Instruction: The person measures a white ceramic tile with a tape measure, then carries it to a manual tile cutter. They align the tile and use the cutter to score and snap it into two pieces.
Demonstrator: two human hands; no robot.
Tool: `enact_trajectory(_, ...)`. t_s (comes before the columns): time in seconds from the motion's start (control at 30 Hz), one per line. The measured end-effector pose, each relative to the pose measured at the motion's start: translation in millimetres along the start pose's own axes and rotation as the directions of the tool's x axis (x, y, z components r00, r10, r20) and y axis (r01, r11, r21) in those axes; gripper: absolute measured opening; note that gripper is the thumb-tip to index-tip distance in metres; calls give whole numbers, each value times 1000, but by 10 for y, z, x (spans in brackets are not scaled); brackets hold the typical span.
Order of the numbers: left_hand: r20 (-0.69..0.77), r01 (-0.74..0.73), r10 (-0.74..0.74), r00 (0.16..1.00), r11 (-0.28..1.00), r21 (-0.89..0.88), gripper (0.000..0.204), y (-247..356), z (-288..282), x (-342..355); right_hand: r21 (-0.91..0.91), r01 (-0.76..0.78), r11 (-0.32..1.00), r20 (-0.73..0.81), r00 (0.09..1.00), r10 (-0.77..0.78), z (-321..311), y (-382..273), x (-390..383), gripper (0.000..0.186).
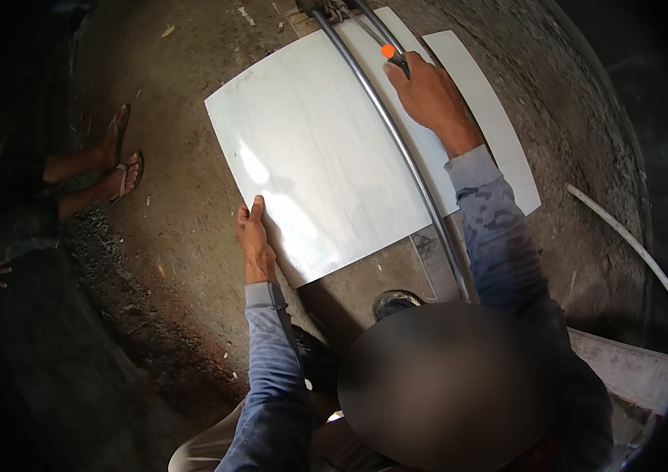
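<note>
My left hand (254,238) grips the near left edge of a white flat sheet (310,149), thumb on top and fingers curled underneath. In my right hand (431,94) is a black-handled tool with an orange end (388,52); its kind does not show. This hand is over the sheet's far right part, close to its right edge. A long shiny metal tube (385,114) crosses above the sheet, left of my right hand. A second metal tube (378,22) runs beside it at the far end and passes out of sight near the hand.
A narrower white strip (499,118) lies right of the sheet. Another person's sandalled feet (121,177) are on the dirt floor (169,102) at left. A pale curved pipe (637,250) lies at right. My shoe (395,304) is near the sheet's front edge.
</note>
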State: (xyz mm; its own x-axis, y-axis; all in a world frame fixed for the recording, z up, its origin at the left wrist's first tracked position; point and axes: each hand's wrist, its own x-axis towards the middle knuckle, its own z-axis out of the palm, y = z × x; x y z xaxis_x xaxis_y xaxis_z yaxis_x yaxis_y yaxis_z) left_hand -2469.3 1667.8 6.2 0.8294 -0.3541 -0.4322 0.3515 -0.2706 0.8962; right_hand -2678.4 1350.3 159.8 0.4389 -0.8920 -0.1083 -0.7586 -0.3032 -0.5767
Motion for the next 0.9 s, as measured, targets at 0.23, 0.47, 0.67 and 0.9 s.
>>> enact_trajectory(0.23, 3, -7, 7, 1000, 1000, -1, 21, -44, -20, 28, -60, 162, 985, -71, 984, -166, -444, 1354, -793, 43)
enact_trajectory(0.47, 17, 25, -25, 1000, 1000, -3, 22, 25, -12, -7, -14, 198, 980, 167, 967, -193, -308, 2285, -1826, 72)
enact_trajectory(0.67, -10, 7, -7, 1000, 1000, -5, 23, 3, -4, 19, 2, 158, 987, 52, 986, -158, -183, 2217, -1705, 66)
enact_trajectory(0.9, 9, -6, 6, 1000, 999, 36, 27, -111, -75, 138, -122, 255, 959, -9, 966, -258, -140, 2278, -1678, 66)
